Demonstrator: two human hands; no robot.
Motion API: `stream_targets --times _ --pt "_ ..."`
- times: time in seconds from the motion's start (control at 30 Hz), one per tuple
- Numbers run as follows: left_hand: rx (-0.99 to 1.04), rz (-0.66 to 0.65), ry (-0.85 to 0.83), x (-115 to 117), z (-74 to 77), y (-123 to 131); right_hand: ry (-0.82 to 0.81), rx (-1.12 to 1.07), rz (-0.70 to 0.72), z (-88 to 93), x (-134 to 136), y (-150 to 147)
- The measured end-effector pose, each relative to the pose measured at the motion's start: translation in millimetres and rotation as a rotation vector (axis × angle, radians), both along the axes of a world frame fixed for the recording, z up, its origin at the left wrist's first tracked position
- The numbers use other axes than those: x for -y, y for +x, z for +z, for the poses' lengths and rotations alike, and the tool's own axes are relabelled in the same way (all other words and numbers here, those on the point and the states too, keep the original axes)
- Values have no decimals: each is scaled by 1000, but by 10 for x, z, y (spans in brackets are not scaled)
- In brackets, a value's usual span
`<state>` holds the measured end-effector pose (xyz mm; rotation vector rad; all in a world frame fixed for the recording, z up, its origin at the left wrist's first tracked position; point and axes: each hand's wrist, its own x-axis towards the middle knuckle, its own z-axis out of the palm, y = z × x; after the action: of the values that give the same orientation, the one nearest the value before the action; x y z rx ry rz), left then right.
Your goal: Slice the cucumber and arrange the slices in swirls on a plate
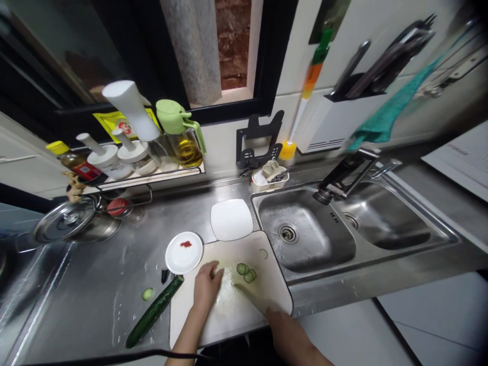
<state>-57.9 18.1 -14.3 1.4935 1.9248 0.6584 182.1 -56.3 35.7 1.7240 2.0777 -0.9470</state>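
A white cutting board (232,323) lies on the counter, its surface wet around the middle. My left hand (207,284) is over the board's left part, fingers bent and slightly apart, with nothing visible between them. In my right hand (282,325) is a knife (250,298), its blade pointing up and left across the board. Beyond the blade lie several cucumber slices (246,272), and a paler slice (263,253) sits near the top right corner. A long piece of cucumber (154,311) rests left of the board, its tip by the board's edge.
A round white plate (175,256) with a red bit on it and a square white plate (231,218) stand behind the board. A cucumber end (148,294) lies on the counter. The sink (312,249) is at right; a lidded pot (76,223) and seasoning shelf stand left.
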Motion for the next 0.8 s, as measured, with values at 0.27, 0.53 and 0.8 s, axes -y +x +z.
stream_targets --times 0.27,0.53,0.8 --pt "36 -338 -77 -199 -15 468 -87 45 23 124 -35 -35" --pt "62 -411 -33 -212 -17 460 -154 98 21 253 -96 -84" --pt "81 -316 -22 -214 -41 505 -152 72 -4 198 -90 -61"
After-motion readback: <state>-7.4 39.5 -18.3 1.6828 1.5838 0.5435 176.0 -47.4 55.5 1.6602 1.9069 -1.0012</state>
